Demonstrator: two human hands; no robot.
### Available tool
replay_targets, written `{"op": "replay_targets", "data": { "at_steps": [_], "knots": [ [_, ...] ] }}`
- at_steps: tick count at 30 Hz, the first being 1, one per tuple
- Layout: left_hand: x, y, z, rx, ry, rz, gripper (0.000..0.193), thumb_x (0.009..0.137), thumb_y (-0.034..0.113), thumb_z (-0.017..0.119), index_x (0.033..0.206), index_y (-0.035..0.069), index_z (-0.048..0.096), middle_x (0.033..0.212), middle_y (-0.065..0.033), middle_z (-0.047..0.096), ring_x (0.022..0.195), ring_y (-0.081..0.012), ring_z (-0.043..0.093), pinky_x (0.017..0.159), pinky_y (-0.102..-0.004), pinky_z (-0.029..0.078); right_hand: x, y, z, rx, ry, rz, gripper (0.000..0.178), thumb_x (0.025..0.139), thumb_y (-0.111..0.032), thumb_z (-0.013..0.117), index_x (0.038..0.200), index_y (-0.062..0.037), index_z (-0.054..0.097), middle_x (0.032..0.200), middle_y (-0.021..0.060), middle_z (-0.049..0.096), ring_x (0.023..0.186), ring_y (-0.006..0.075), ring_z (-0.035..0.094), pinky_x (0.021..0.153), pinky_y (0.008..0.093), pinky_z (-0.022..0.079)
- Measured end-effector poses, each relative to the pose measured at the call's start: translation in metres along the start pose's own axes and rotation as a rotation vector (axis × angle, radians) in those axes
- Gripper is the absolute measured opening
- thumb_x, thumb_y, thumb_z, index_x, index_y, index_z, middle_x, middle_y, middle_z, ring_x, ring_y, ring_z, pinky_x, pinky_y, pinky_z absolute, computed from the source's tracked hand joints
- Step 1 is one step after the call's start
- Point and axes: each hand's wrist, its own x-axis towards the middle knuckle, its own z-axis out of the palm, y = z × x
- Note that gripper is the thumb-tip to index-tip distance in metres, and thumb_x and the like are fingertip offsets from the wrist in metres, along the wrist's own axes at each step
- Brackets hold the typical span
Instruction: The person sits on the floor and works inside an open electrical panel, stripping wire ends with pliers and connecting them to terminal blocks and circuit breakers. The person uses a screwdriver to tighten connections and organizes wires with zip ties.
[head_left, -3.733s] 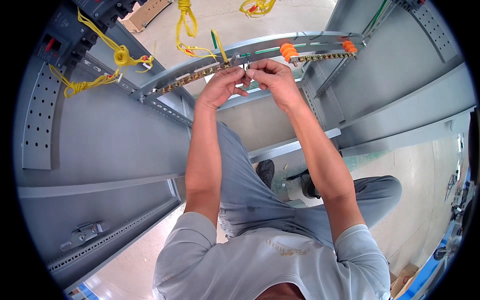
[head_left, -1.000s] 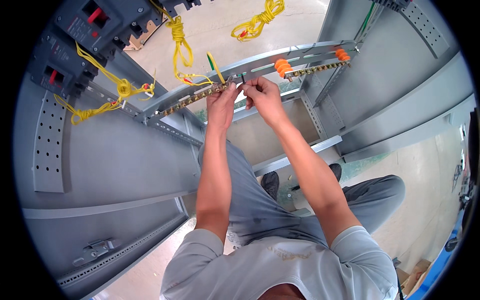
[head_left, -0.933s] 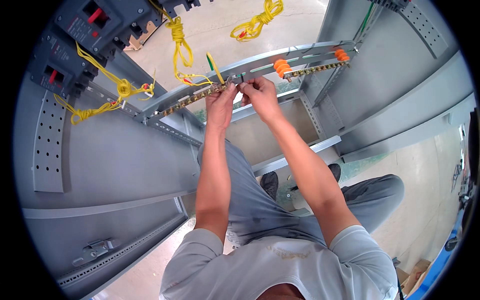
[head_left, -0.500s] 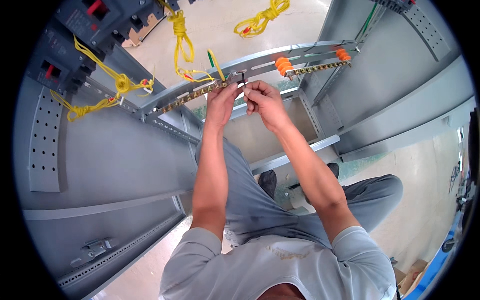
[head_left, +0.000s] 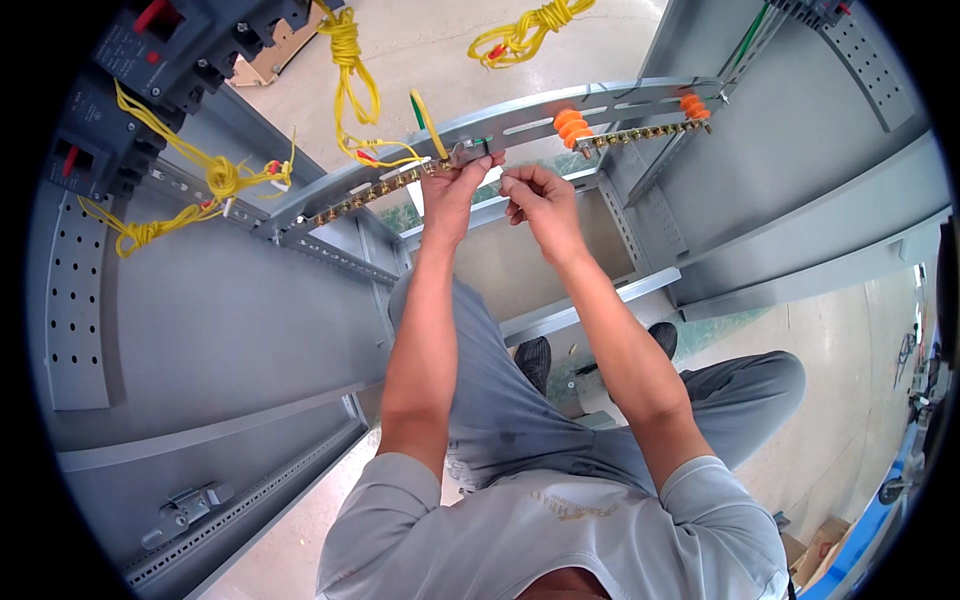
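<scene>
My left hand (head_left: 450, 205) is at the right end of a brass terminal bar (head_left: 372, 194) with a row of screws, just below a small metal bracket (head_left: 467, 152). Its thumb points right and presses toward the fingertips; whatever lies between them is hidden. A short gap to the right, my right hand (head_left: 545, 208) is closed, thumb against the curled forefinger, and anything pinched there is too small to make out. A yellow-green wire (head_left: 428, 125) rises from the bar beside my left hand. The bar runs along a slotted grey metal rail (head_left: 520, 118).
Orange insulators (head_left: 573, 129) carry a second terminal bar (head_left: 645, 134) on the right. Bundled yellow wires (head_left: 343, 45) hang at the upper left, near dark circuit breakers (head_left: 150, 50). Grey cabinet panels (head_left: 230, 300) stand on both sides. A lower crossbar (head_left: 590, 307) spans the frame.
My right hand has drawn slightly right and down, widening the gap to my left hand. The thin black piece seen upright between the fingertips no longer shows there.
</scene>
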Motion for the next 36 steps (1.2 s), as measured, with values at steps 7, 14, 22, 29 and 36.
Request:
{"op": "replay_targets", "data": {
  "at_steps": [7,14,22,29,36],
  "knots": [
    [0.007,-0.012,-0.018,0.218,0.067,0.027,0.021,0.092,0.001,0.067,0.114,-0.001,0.069,0.109,-0.0086,0.072,0.102,-0.0181,0.068,0.094,-0.0342,0.055,-0.001,-0.014,0.018,-0.028,0.095,-0.201,0.016,0.091,-0.012,0.075,0.102,0.0,0.073,0.083,0.0002,0.068,0.067,0.0054,0.058,0.057,0.0215,0.047],
    [0.006,-0.01,-0.03,-0.112,-0.11,-0.083,0.019,0.098,0.002,0.06,0.116,0.0,0.067,0.114,-0.0102,0.071,0.107,-0.0194,0.067,0.097,-0.0361,0.053,0.001,-0.011,0.045,-0.181,0.28,-0.497,0.016,0.086,-0.008,0.081,0.097,0.0027,0.075,0.086,0.0025,0.067,0.068,0.0068,0.059,0.06,0.0235,0.05],
    [0.008,-0.016,-0.039,-0.04,-0.096,-0.143,0.019,0.098,0.009,0.064,0.112,-0.003,0.07,0.109,-0.0088,0.071,0.101,-0.0198,0.068,0.096,-0.0352,0.054,-0.001,-0.017,0.04,-0.456,0.362,-0.686,0.014,0.082,-0.007,0.08,0.092,0.0001,0.073,0.084,0.0088,0.066,0.066,0.0166,0.063,0.061,0.029,0.052],
    [0.004,-0.012,-0.035,-0.219,-0.104,-0.18,0.033,0.099,0.002,0.059,0.132,0.0,0.057,0.127,-0.0132,0.065,0.116,-0.024,0.063,0.105,-0.041,0.049,-0.003,-0.033,0.043,-0.45,0.335,-0.719,0.008,0.081,-0.005,0.074,0.085,-0.0014,0.067,0.08,0.011,0.062,0.065,0.0258,0.064,0.059,0.0359,0.052],
    [0.011,-0.021,-0.043,-0.144,-0.051,-0.13,0.03,0.101,0.007,0.058,0.13,0.0,0.058,0.126,-0.0094,0.065,0.114,-0.0208,0.064,0.101,-0.0378,0.053,0.0,-0.061,0.043,-0.463,0.314,-0.711,0.013,0.079,-0.006,0.072,0.081,0.0003,0.061,0.074,0.0109,0.06,0.062,0.0243,0.061,0.059,0.0349,0.05]
  ]
}}
